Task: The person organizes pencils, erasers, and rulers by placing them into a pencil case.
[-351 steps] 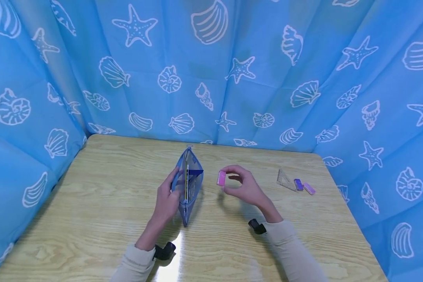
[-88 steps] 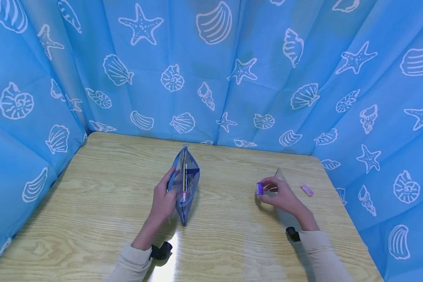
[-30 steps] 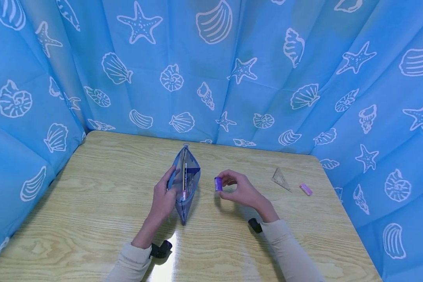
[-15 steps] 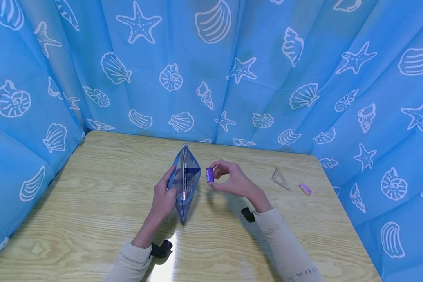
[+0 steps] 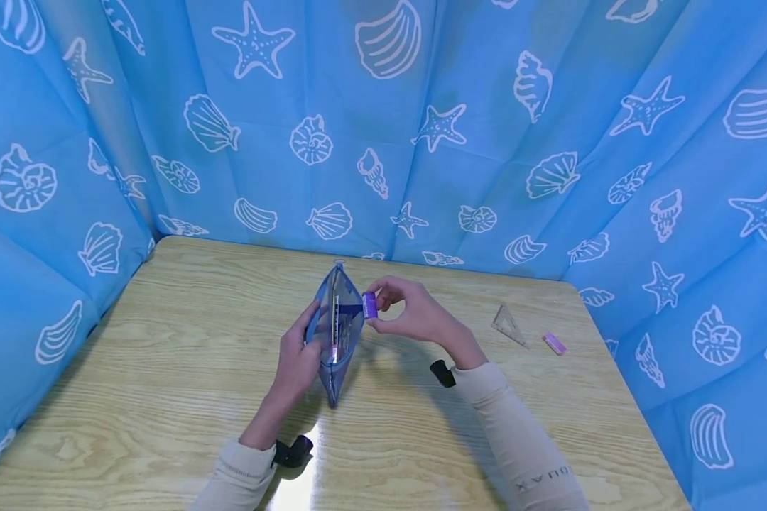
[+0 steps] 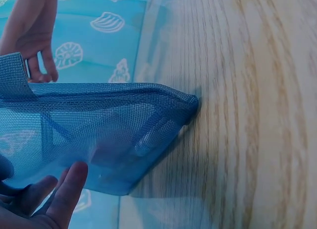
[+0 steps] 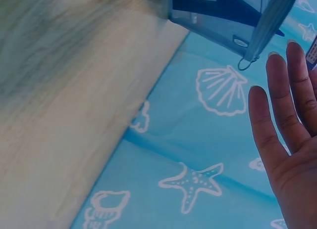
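Note:
In the head view, my left hand (image 5: 299, 362) grips the near-left wall of a blue mesh pencil case (image 5: 350, 341), which stands upright with its mouth spread. Inside are slim pencil-like items (image 5: 336, 316), a dark blue flat piece (image 5: 350, 309) and something pink (image 5: 334, 352) near the front. My right hand (image 5: 415, 312) pinches a small purple eraser-like block (image 5: 370, 305) between thumb and fingers, right at the case's right rim. The left wrist view shows the mesh case (image 6: 114, 115) close up; in the right wrist view, the block (image 7: 312, 53) is mostly cut off.
A clear triangular set square (image 5: 510, 326) and a pink eraser-like block (image 5: 555, 343) lie on the right of the wooden table (image 5: 185, 369). A blue curtain (image 5: 383, 142) with white shells hangs along the back and sides.
Over the last seconds, my right hand has carried the purple block left from beside the set square to the case's rim. Earlier it held a pink block near the case. My left hand stays put.

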`<action>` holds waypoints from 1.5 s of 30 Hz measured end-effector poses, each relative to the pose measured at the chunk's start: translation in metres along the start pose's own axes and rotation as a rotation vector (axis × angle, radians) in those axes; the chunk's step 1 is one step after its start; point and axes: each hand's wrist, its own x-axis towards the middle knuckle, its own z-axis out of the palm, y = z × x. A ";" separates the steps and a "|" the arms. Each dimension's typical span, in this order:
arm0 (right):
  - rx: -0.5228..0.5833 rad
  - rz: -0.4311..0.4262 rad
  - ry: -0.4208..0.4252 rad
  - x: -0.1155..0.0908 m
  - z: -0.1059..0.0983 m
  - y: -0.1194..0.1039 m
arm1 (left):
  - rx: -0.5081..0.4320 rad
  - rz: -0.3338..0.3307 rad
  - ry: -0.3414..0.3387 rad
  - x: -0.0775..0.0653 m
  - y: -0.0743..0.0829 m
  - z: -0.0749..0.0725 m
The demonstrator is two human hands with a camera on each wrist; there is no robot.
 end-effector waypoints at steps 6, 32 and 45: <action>-0.031 0.031 -0.044 0.007 -0.002 -0.008 | -0.012 0.006 0.003 0.001 -0.001 0.000; -0.389 0.032 -0.216 0.048 0.001 -0.042 | 0.048 -0.011 0.006 0.001 0.000 -0.001; -0.233 0.037 -0.103 0.030 -0.002 -0.023 | 0.043 0.000 0.009 0.001 -0.001 -0.002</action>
